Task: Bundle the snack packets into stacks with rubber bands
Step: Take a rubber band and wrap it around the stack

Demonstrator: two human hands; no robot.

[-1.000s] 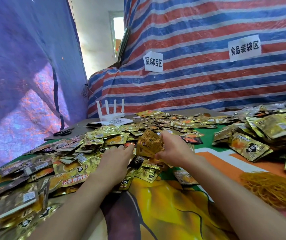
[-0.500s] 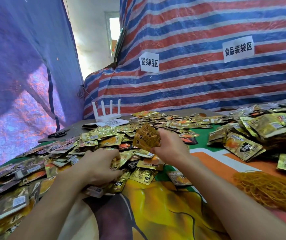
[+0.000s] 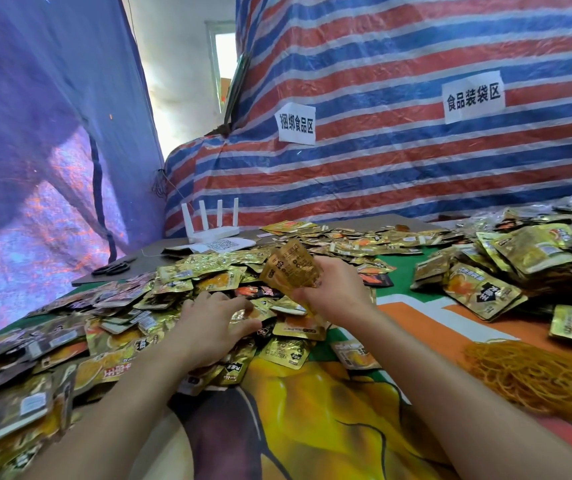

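Above the printed table cover (image 3: 312, 427), my right hand (image 3: 338, 292) grips a stack of gold packets (image 3: 291, 266), tilted up over the heap. My left hand (image 3: 208, 323) lies flat, fingers spread, on the loose packets (image 3: 187, 271) just beside it. The orange rubber bands (image 3: 537, 379) lie piled at my right, untouched.

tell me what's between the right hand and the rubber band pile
Only bare printed cloth, orange with a white stripe, lies between the right hand, gripping a packet stack, and the rubber bands; the head view shows it.
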